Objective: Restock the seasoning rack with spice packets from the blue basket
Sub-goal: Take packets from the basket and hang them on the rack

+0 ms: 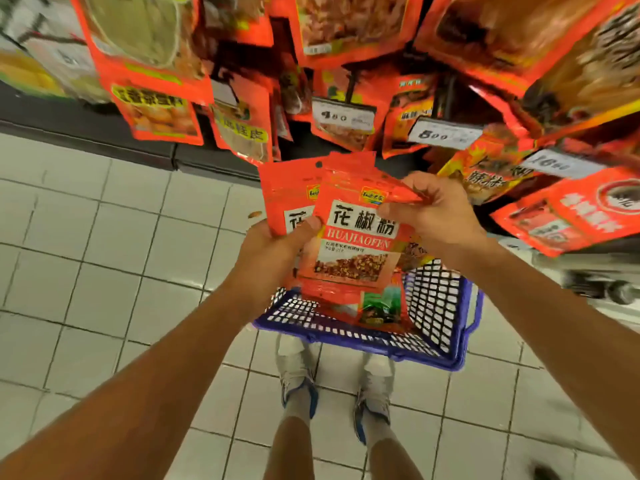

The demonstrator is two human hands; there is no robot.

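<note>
Standing over a blue basket (440, 306) on the tiled floor (86, 254), the person holds a fanned stack of red spice packets (349, 247). The left hand (273, 258) grips the stack from below, thumb across its face; the right hand (429, 216) pinches the front packet's top corner, apparently to peel one off. More packets lie in the basket, so restocking looks unfinished. Beyond, the seasoning rack (349, 84) hangs crowded with packets, and price tags (343, 116) front the hooks, leaving tight access.
</note>
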